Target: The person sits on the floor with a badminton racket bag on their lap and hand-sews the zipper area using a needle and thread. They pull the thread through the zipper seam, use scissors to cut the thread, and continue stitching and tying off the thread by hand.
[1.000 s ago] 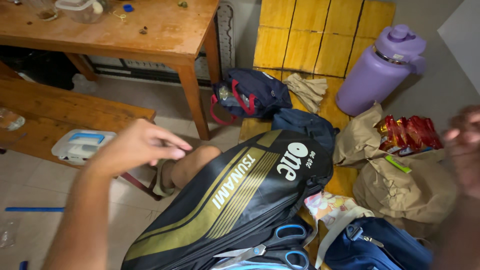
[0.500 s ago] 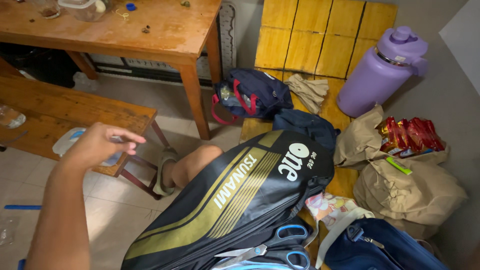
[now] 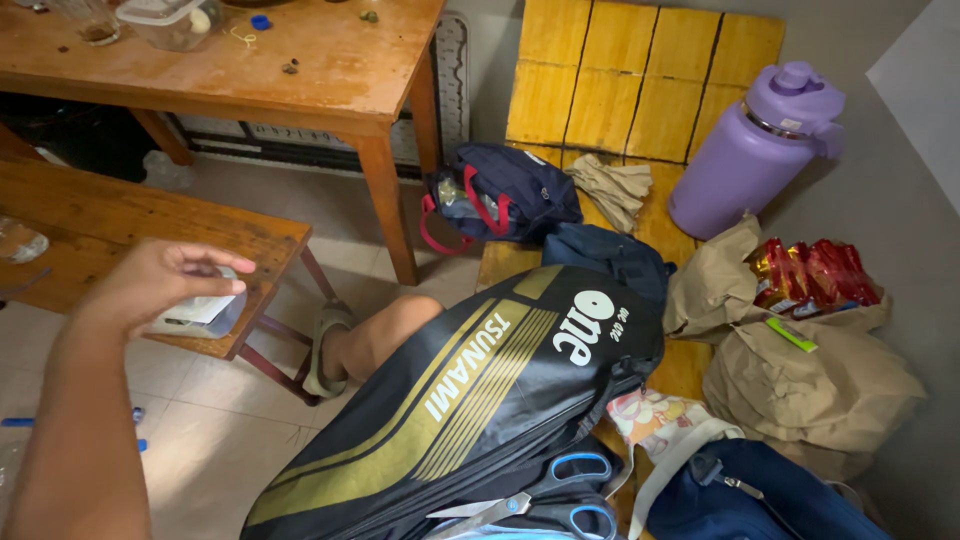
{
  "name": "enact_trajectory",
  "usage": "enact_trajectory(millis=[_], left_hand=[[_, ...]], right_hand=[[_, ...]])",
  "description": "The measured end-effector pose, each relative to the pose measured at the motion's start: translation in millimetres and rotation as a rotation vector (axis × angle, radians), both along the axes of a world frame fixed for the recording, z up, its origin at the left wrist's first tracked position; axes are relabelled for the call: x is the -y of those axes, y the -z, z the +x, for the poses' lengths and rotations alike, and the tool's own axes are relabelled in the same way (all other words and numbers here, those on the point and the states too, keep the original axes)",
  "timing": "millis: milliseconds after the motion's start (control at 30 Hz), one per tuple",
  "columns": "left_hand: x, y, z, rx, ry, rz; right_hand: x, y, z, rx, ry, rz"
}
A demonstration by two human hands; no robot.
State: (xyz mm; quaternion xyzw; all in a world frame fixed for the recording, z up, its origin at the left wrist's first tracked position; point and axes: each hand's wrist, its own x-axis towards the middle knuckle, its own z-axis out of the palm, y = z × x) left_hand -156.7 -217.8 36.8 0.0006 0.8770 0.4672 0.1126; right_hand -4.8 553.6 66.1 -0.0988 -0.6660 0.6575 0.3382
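My left hand reaches out to the left over the end of a low wooden bench, its fingertips on a small clear plastic box lying there. A long black and gold racket bag rests across my lap, and my bare leg and sandalled foot stick out beyond it. Blue-handled scissors lie at the bag's near end. My right hand is out of view.
A wooden table with a plastic container stands behind the bench. A purple jug, brown paper bags with red snack packets, a navy pouch with red handles and a blue bag crowd the yellow platform.
My left hand has moved left and down from above the racket bag to the box on the bench. My right hand, blurred at the right edge a second ago, has left the view.
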Motion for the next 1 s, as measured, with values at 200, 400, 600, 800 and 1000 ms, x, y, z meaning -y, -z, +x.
enact_trajectory(millis=[200,400,600,800,1000], left_hand=[[-70,-31,1,-0.452,0.063,-0.730],[-265,-86,46,-0.568,0.139,0.209],[-338,-113,107,-0.791,0.345,0.463],[-336,-108,122,-0.710,0.357,0.511],[-334,-105,124,-0.642,0.369,0.548]], right_hand=[[59,-48,9,0.056,0.175,0.412],[156,-69,15,-0.037,-0.188,0.480],[230,-52,-3,-0.133,-0.864,-0.148],[239,-40,-2,-0.066,-0.839,-0.242],[241,-37,-2,-0.138,-0.841,-0.300]])
